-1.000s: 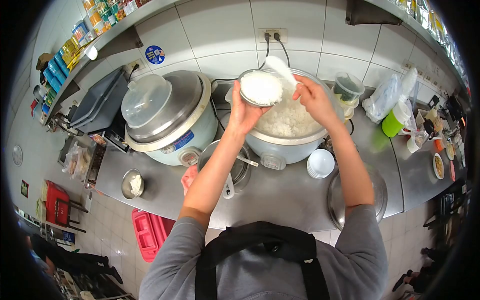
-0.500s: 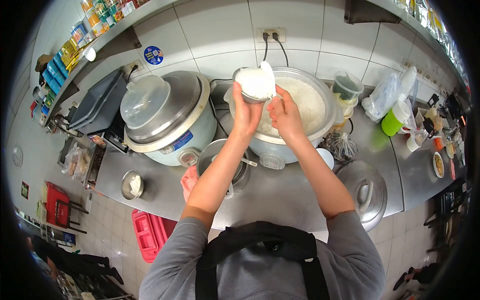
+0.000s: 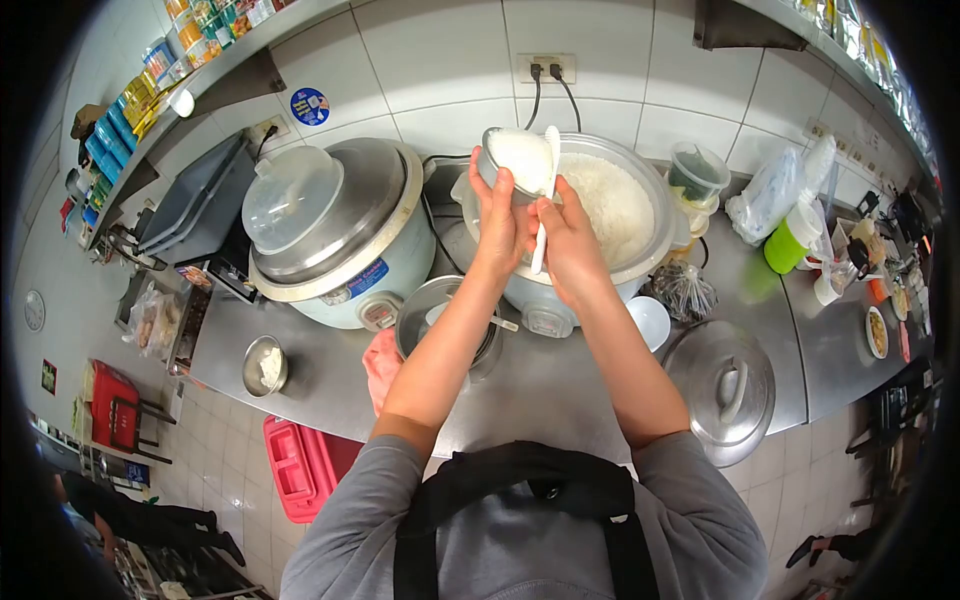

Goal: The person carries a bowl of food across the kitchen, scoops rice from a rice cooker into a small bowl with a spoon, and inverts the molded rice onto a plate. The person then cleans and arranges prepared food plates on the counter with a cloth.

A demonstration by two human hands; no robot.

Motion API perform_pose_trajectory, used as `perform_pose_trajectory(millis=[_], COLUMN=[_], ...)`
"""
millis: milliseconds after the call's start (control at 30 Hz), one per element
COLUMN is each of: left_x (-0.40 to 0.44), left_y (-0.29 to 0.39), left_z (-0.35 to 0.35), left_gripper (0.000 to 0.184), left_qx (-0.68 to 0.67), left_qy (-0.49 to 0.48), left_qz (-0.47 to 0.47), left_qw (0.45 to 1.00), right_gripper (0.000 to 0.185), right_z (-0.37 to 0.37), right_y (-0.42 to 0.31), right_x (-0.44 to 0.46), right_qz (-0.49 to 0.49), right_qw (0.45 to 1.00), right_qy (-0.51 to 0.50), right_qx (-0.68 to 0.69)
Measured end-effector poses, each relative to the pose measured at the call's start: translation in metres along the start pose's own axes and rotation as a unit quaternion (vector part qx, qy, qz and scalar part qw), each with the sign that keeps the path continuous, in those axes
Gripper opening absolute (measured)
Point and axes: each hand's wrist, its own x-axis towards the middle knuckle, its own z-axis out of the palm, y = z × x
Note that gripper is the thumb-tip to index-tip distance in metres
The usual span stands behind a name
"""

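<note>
Bowl [image 3: 488, 166]: metal, heaped with white rice [image 3: 523, 155], held up at the left side of the open cooker.
Left hand [image 3: 502, 228]: grasping the bowl, fingers wrapped about its left side and underside.
Right hand [image 3: 570, 245]: clenched on the paddle's handle, close beside the left hand; whether the two touch, I cannot tell.
Paddle [image 3: 552, 160]: white, its blade along the bowl's right rim, the handle pointing to the near side.
Open cooker [image 3: 664, 205]: beyond the forearms, holding loose rice.
Lidded cooker [image 3: 400, 285]: to the left, a clear plastic cover [image 3: 292, 205] resting on its metal lid.
Pot [image 3: 408, 335]: nearer, between the cookers, with utensils in it; pink cloth [image 3: 381, 368] just beside, left.
Counter, right: white dish [image 3: 651, 323], plastic bag [image 3: 682, 290], and nearer, a round lid [image 3: 705, 400].
Counter, left: small bowl [image 3: 256, 383] with white food inside.
</note>
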Motion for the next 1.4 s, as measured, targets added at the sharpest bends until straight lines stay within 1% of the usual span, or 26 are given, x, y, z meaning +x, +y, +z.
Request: perform_pose_trajectory(millis=[67, 133, 200, 233, 300, 333, 433, 500, 567, 600, 633, 667, 700, 733, 800, 867, 967, 1033, 1067, 1100, 1167, 1233, 1267, 1333, 1367, 1400], left_x=[-0.001, 0.001, 0.013, 0.014, 0.011, 0.010, -0.007, -0.023, -0.046, -0.061, -0.079, -0.106, -0.134, -0.154, -0.187, -0.218, -0.246, -0.255, -0.258, -0.258, -0.265, -0.273, -0.274, -0.276, -0.276, -0.275], left_y=[0.003, -0.004, -0.015, -0.015, -0.011, -0.011, 0.006, 0.015, 0.019, 0.021, 0.021, 0.014, 0.008, 0.004, -0.006, -0.031, -0.060, -0.070, -0.076, -0.084, -0.100, -0.113, -0.114, -0.115, -0.110, -0.102], left_z=[0.004, 0.004, 0.000, -0.004, -0.004, -0.003, 0.017, 0.025, 0.030, 0.035, 0.039, 0.043, 0.046, 0.048, 0.043, 0.016, -0.021, -0.040, -0.050, -0.062, -0.084, -0.099, -0.101, -0.103, -0.105, -0.108], left_gripper=[0.075, 0.075, 0.073, 0.073, 0.072, 0.072, 0.082, 0.085, 0.085, 0.086, 0.087, 0.086, 0.084, 0.082, 0.080, 0.075, 0.071, 0.070, 0.071, 0.072, 0.069, 0.064, 0.064, 0.055, 0.055, 0.051], left_qx=[0.011, 0.022, -0.031, -0.033, -0.108, -0.108, -0.077, -0.149, -0.189, -0.216, -0.243, -0.253, -0.259, -0.231, -0.207, -0.216, -0.270, -0.266, -0.219, -0.170, -0.148, -0.014, -0.015, 0.159, 0.157, 0.347], left_qy=[0.015, 0.032, 0.065, 0.065, -0.022, -0.023, 0.027, -0.005, 0.002, 0.009, 0.017, 0.022, 0.028, 0.032, 0.034, 0.044, 0.050, 0.065, 0.070, 0.077, 0.093, 0.174, 0.176, 0.228, 0.229, 0.164], left_qz=[-0.009, -0.022, 0.113, 0.115, 0.029, 0.028, -0.020, -0.068, -0.100, -0.139, -0.177, -0.218, -0.259, -0.276, -0.296, -0.360, -0.395, -0.404, -0.417, -0.425, -0.410, -0.416, -0.415, -0.376, -0.375, -0.345], left_qw=[1.000, 0.999, 0.991, 0.991, 0.993, 0.993, 0.996, 0.987, 0.977, 0.966, 0.954, 0.943, 0.930, 0.932, 0.932, 0.907, 0.877, 0.873, 0.880, 0.886, 0.895, 0.893, 0.892, 0.884, 0.884, 0.856], right_gripper=[0.060, 0.060, 0.059, 0.059, 0.054, 0.055, 0.055, 0.056, 0.046, 0.034, 0.028, 0.028, 0.029, 0.033, 0.037, 0.037, 0.035, 0.034, 0.036, 0.036, 0.040, 0.042, 0.042, 0.042, 0.042, 0.042], right_z=[0.002, -0.014, -0.035, -0.035, -0.032, -0.030, -0.063, -0.092, -0.141, -0.187, -0.227, -0.291, -0.326, -0.344, -0.345, -0.345, -0.363, -0.382, -0.388, -0.382, -0.366, -0.339, -0.320, -0.277, -0.251, -0.222], right_y=[-0.002, -0.009, -0.019, -0.020, -0.024, -0.023, -0.050, -0.063, -0.073, -0.065, -0.056, -0.025, -0.011, 0.006, 0.025, 0.034, 0.042, 0.037, 0.033, 0.023, -0.011, -0.056, -0.081, -0.125, -0.140, -0.148], right_x=[-0.004, 0.005, 0.011, 0.011, 0.003, -0.003, -0.011, -0.026, -0.039, -0.040, -0.052, -0.085, -0.106, -0.132, -0.167, -0.179, -0.187, -0.187, -0.190, -0.193, -0.199, -0.198, -0.192, -0.166, -0.148, -0.128], right_qz=[0.026, 0.030, 0.029, 0.028, 0.026, 0.015, 0.037, -0.059, -0.109, -0.156, -0.140, -0.160, -0.033, 0.014, 0.097, 0.090, 0.047, 0.164, 0.143, 0.136, 0.058, -0.025, -0.044, -0.087, -0.114, -0.139], right_qw=[0.999, 0.999, 0.997, 0.997, 0.986, 0.976, 0.981, 0.977, 0.917, 0.857, 0.806, 0.651, 0.626, 0.551, 0.522, 0.520, 0.514, 0.489, 0.465, 0.463, 0.463, 0.477, 0.481, 0.502, 0.519, 0.553], right_qy=[-0.017, -0.044, -0.073, -0.074, -0.082, -0.059, -0.056, 0.051, 0.156, 0.197, 0.258, 0.344, 0.365, 0.376, 0.421, 0.432, 0.448, 0.414, 0.389, 0.387, 0.416, 0.425, 0.404, 0.351, 0.319, 0.287], right_qx=[-0.010, 0.009, 0.013, 0.011, -0.145, -0.209, -0.180, -0.198, -0.351, -0.450, -0.513, -0.658, -0.689, -0.744, -0.735, -0.731, -0.730, -0.750, -0.782, -0.786, -0.780, -0.769, -0.777, -0.785, -0.785, -0.770])
